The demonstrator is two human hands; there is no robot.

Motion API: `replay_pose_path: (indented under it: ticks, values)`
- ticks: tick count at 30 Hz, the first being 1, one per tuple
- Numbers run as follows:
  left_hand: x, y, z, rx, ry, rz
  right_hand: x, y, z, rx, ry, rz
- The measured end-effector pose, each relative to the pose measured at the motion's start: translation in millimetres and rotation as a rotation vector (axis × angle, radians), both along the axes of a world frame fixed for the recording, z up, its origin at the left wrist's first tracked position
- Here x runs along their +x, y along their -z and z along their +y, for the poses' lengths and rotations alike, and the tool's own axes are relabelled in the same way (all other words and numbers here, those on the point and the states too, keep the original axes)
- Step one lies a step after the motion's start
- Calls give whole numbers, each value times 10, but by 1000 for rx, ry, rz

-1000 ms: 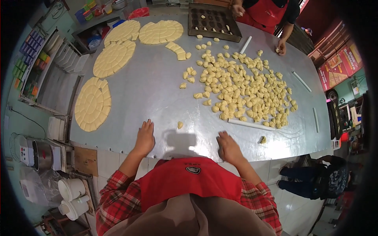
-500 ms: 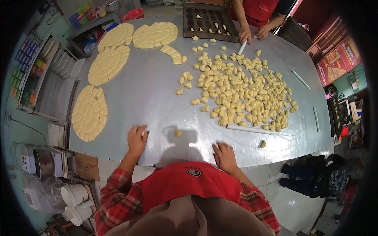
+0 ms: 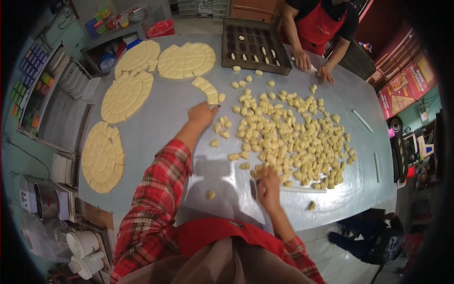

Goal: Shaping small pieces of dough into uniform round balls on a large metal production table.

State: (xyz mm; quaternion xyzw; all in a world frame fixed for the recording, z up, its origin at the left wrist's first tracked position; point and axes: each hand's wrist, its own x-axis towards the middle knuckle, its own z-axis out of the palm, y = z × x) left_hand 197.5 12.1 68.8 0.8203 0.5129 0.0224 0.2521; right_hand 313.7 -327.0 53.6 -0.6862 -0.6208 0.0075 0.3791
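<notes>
My left hand (image 3: pixel 203 113) reaches forward to the near end of a short curved strip of cut dough (image 3: pixel 206 89). Its thumb stands apart from the fingers, and the fingertips partly hide against the dough. At the near edge of a wide spread of small yellow dough balls (image 3: pixel 293 137) is my right hand (image 3: pixel 268 187), fingers stretched forward among the closest balls; I make out nothing held in it. Close beside it lies a white rolling stick (image 3: pixel 302 190), mostly covered from view. A single dough ball (image 3: pixel 210 194) sits nearer to me, between my arms.
Flat dough rounds scored into pieces, one of them (image 3: pixel 103 158) nearest, line the left side of the metal table (image 3: pixel 156 142). A dark moulded baking tray (image 3: pixel 255 47) stands at the back. Across the table a co-worker's hands (image 3: pixel 312 68) handle a white stick. Thin white sticks (image 3: pixel 362 121) lie right.
My left hand has moved forward from the table's near edge to the dough strip. My right hand has moved forward to the dough balls. The co-worker's hands have come together around the stick.
</notes>
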Motion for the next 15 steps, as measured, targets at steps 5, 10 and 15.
replay_pose_path:
  ticks: [5, 10, 15]
  values:
    - [385, 516, 403, 365, -193, -35, -434, 495, -408, -205, -28, -58]
    - [130, 821, 559, 321, -233, -361, -396, 327, -376, -193, 3, -50]
    - [-642, 676, 27, -666, -381, -891, -354, 156, -347, -134, -33, 4]
